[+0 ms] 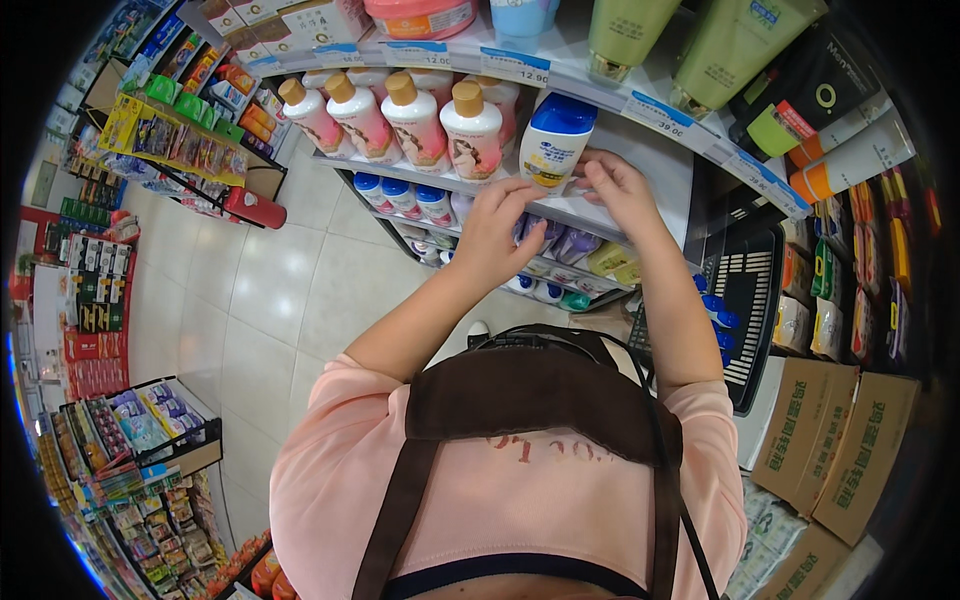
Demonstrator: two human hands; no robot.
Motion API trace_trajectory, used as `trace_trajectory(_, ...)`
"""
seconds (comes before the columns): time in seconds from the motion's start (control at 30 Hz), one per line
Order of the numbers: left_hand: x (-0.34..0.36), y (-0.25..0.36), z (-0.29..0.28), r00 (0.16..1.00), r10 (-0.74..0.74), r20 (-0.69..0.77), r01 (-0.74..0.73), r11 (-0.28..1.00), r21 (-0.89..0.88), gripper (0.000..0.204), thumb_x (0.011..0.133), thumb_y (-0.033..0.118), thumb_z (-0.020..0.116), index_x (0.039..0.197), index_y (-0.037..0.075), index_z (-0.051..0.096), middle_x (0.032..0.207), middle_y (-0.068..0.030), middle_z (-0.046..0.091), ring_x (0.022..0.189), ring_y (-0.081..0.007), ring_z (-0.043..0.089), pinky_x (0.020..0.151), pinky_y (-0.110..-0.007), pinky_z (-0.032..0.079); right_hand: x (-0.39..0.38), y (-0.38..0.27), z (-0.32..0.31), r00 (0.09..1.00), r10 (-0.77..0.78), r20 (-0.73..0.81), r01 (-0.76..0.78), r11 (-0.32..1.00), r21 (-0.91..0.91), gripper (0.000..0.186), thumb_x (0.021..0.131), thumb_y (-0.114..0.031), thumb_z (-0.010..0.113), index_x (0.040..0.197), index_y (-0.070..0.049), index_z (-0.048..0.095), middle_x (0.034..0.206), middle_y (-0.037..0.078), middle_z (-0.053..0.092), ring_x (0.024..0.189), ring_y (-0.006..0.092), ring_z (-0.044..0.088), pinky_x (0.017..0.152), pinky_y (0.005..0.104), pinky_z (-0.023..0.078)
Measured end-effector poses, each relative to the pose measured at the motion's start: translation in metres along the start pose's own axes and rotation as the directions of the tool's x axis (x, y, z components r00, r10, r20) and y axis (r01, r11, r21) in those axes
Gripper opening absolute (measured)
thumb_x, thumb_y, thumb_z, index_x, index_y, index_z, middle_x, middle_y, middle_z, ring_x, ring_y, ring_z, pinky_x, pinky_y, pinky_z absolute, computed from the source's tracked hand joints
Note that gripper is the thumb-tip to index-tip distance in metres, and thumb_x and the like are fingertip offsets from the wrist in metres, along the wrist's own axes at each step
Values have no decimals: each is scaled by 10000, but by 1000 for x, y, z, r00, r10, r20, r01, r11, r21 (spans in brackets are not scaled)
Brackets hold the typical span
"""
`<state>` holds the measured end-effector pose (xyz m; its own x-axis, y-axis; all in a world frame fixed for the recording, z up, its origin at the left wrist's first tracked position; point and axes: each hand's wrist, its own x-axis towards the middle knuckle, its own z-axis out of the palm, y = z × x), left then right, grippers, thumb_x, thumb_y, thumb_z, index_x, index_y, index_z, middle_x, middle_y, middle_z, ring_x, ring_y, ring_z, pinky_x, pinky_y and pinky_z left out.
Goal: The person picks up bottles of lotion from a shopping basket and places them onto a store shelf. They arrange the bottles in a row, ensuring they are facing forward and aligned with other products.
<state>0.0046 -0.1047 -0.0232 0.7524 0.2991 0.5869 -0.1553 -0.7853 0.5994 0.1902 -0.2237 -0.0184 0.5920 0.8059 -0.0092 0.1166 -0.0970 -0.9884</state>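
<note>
A white bottle with a large blue cap [555,140] stands on the white shelf's front, right of several pink-and-white bottles with wooden-look caps [474,130]. My left hand [495,225] is open at the shelf edge just below and left of the blue-capped bottle, fingers loosely bent, fingertips near its base. My right hand [618,195] is open beside the bottle's lower right, fingers curved and slightly apart; I cannot tell whether they touch it.
An upper shelf [570,70] holds tubes and jars. Blue-capped bottles [400,198] line a lower shelf. A black basket [750,310] with blue bottles is at right, cardboard boxes [867,450] below it. Tiled floor [270,280] and stocked racks [170,140] lie left.
</note>
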Motion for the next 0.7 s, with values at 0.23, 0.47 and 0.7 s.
trace_trajectory(0.23, 3, 1, 1, 1000, 14, 24, -15, 998, 60, 367, 741, 147, 682, 1092, 83, 593, 1138, -142, 532, 1050, -327, 509, 888, -397, 407, 0, -11, 15, 997, -41, 58, 56, 961, -269, 498, 758, -256, 742, 1158, -3, 586, 1024, 102, 660, 825, 148, 629, 725, 283, 503)
trace_trajectory(0.47, 5, -1, 2, 996, 63, 65, -68, 994, 80, 431, 732, 146, 683, 1143, 79, 570, 1151, -135, 522, 1056, -323, 500, 895, -405, 407, 8, -5, 17, 999, -31, 31, 40, 934, -355, 516, 723, -255, 755, 1140, 2, 594, 986, 108, 669, 839, 172, 636, 729, 292, 509)
trace_trajectory(0.7, 9, -3, 0, 990, 93, 104, -102, 991, 83, 461, 714, 142, 687, 1150, 59, 564, 1099, -132, 535, 1012, -324, 513, 881, -409, 411, 12, -5, -4, 995, -50, 82, 71, 962, -264, 433, 728, -133, 717, 1115, 0, 574, 1015, 94, 640, 859, 153, 610, 772, 288, 498)
